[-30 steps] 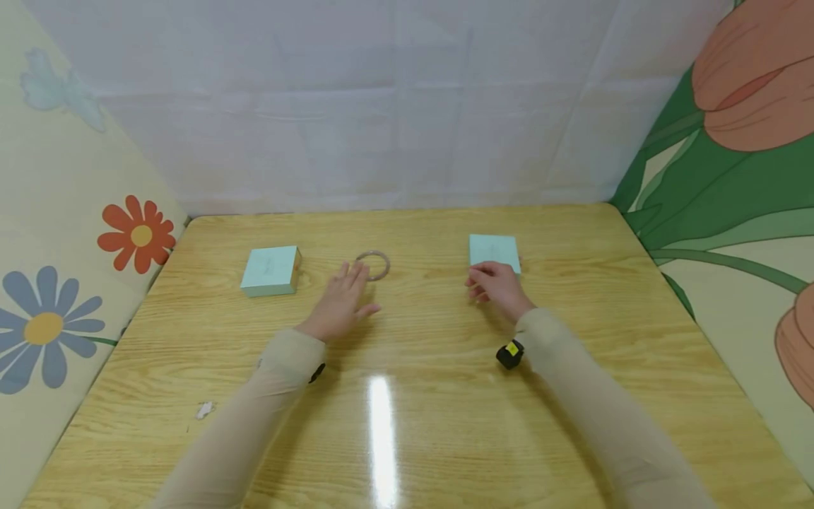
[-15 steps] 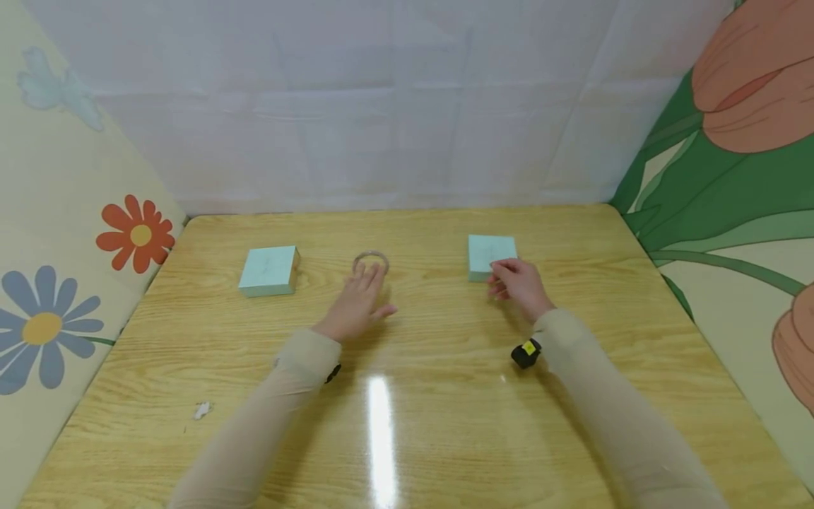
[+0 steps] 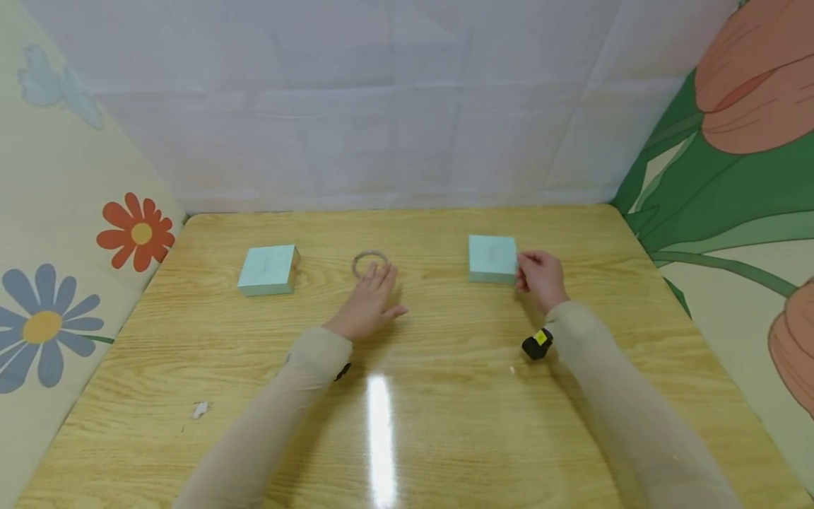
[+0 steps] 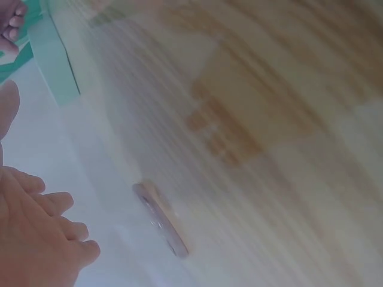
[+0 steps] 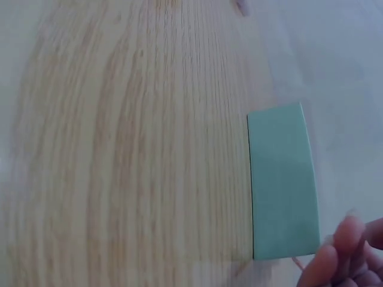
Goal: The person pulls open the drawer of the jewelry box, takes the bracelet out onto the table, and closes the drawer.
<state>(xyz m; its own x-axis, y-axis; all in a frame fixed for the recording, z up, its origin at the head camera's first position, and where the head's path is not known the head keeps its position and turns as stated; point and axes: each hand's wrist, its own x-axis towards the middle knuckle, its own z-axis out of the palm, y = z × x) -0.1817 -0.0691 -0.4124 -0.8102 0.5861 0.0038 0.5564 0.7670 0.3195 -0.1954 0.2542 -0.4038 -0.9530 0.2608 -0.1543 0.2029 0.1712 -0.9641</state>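
A mauve-grey bangle lies flat on the wooden table. My left hand hovers over its near edge with fingers straight and spread; the left wrist view shows the bangle beyond the fingertips. To the right sits a pale turquoise box, its lid level. My right hand is at the box's right side, fingers curled and the fingertips right at its edge. In the right wrist view a thin pinkish ribbon sticks out from that side close by the fingers; I cannot tell whether they pinch it.
A second turquoise box stands on the left of the table, with a brownish right side. A small white scrap lies near the left edge. White cloth hangs behind the table, and flower-patterned panels flank it.
My right hand has moved right, from the box's front to its right side. My left hand has drifted slightly right along the bangle's near edge. Boxes and bangle have stayed put.
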